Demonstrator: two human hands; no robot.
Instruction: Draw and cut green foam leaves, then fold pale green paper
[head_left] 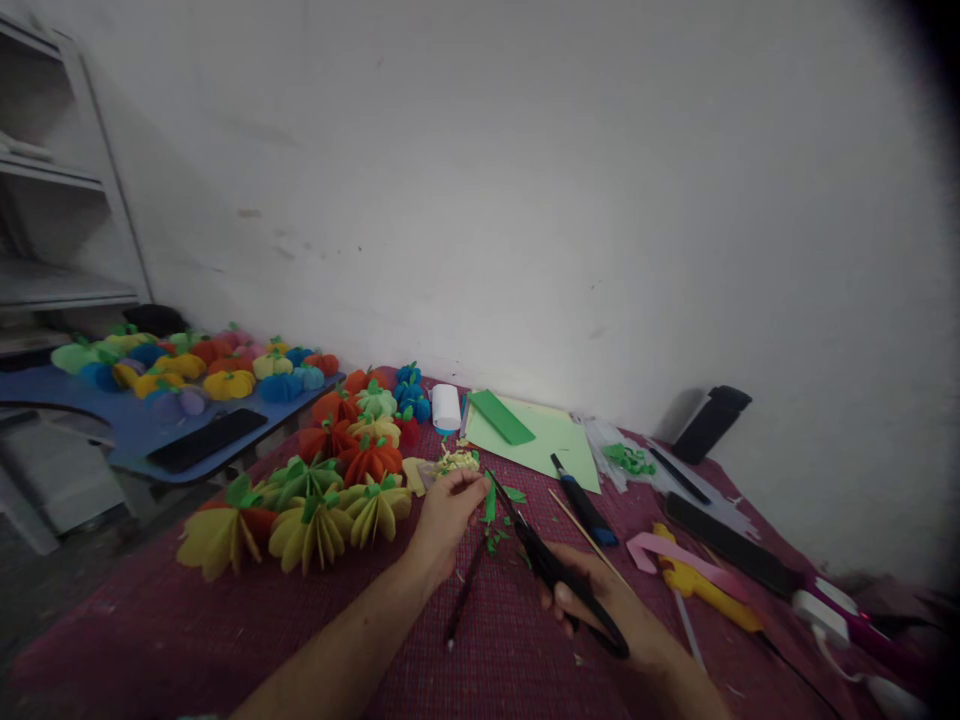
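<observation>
My left hand (448, 515) pinches a small strip of green paper (490, 503) between thumb and fingers, over the middle of the table. In my right hand (600, 585) are black-handled scissors (551, 568), with their blades pointing up and left beside the strip. How far the blades are apart is hard to see. Small green paper scraps (495, 541) lie below the blades. Under and between my hands a dark thin pencil-like stick (466, 592) rests on the cloth. Pale yellow paper shreds (457, 460) sit just beyond my left hand.
Several folded-paper pumpkins (311, 530) crowd the left of the red-clothed table (510, 660); others cover a blue table (292, 408). Green sheets (551, 440), a blue-black cutter (585, 505), a wooden stick (589, 535) and a yellow glue gun (705, 585) with its cord lie right.
</observation>
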